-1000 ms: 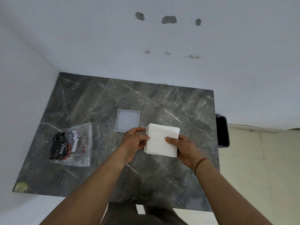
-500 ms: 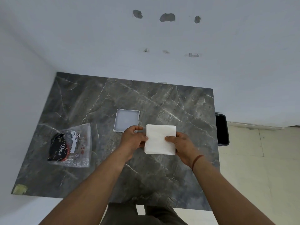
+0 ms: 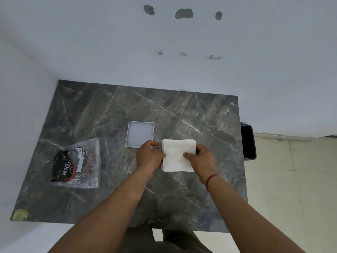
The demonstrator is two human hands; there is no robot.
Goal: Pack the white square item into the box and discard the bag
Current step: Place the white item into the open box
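We are gripping the white square item [image 3: 177, 155] between our left hand [image 3: 149, 155] and right hand [image 3: 200, 157]; next we are likely shifting it leftward over the box [image 3: 140, 133] beyond our left fingers.

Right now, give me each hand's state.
Left hand: closed on the left edge of the white square stack.
Right hand: closed on its right edge.

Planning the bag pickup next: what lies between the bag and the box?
Nothing: in the head view, only bare table separates the bag from the box.
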